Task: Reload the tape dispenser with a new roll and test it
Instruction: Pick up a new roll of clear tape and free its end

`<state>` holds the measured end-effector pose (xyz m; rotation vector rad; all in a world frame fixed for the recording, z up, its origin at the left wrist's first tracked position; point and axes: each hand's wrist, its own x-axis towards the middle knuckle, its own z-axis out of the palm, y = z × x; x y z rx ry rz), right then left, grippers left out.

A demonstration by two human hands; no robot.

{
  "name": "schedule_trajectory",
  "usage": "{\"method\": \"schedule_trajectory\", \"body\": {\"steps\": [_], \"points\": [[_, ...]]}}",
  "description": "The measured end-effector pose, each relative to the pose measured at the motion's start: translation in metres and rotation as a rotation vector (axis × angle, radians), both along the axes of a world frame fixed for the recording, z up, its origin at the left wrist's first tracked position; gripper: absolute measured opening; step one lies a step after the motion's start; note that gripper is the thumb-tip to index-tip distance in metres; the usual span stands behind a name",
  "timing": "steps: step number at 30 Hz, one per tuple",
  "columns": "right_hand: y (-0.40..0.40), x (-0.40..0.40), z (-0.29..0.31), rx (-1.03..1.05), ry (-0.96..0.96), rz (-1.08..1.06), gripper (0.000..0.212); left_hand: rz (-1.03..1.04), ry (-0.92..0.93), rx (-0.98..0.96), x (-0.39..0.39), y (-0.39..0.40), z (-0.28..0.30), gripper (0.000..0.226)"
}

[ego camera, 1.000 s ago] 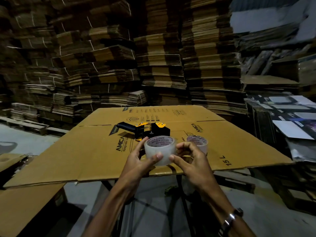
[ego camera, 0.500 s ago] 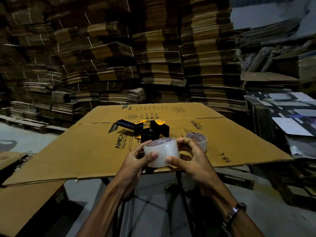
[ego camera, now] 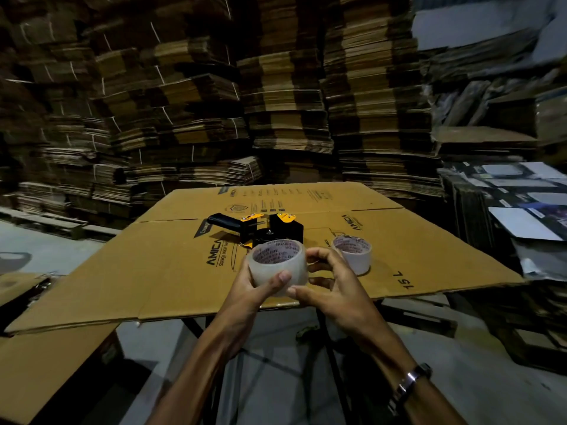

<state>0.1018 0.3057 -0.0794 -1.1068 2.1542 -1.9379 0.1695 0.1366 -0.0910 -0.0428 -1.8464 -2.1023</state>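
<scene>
While both hands grip it — left hand [ego camera: 245, 289], right hand [ego camera: 334, 289] — clear tape roll [ego camera: 276, 266], fingers curled round, dispenser [ego camera: 260, 227] behind.

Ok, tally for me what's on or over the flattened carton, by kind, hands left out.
Tape rolls: 2, the clear roll held in both hands, left hand and right hand, and the pale roll lying on the flattened carton.
Tape dispensers: 1, the black and yellow dispenser.
Total: 3.
</scene>
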Motion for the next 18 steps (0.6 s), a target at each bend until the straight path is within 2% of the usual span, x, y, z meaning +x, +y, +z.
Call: {"method": "schedule_trajectory", "body": {"steps": [2,4,6,9,12,14,16,18], "points": [[-0.002,-0.002,-0.002,-0.01,-0.032,-0.022,0.071,-0.021,-0.005,-0.044,0.001,0.001,0.0,0.088],[-0.001,-0.003,-0.002,-0.077,-0.083,-0.043,0.066,-0.056,-0.023,-0.091,0.003,-0.001,0.0,0.087],[0.003,-0.006,-0.003,-0.114,-0.114,-0.048,0.055,-0.079,-0.035,-0.125,0.006,-0.003,0.001,0.086],[0.006,-0.011,-0.001,-0.121,-0.058,-0.05,0.035,-0.049,-0.043,-0.128,0.006,-0.003,-0.001,0.1],[0.008,-0.008,0.003,-0.074,0.001,-0.045,0.027,0.02,-0.012,-0.127,0.005,-0.001,-0.002,0.103],[0.008,-0.003,0.003,-0.041,-0.031,-0.018,0.036,0.052,0.014,-0.138,0.005,0.002,0.001,0.105],[0.005,0.002,0.003,-0.029,-0.091,0.01,0.061,0.083,0.028,-0.176,0.003,0.004,0.002,0.107],[-0.001,0.006,0.003,-0.031,-0.081,-0.048,0.071,0.115,0.026,-0.254,0.001,0.006,0.003,0.114]]}}
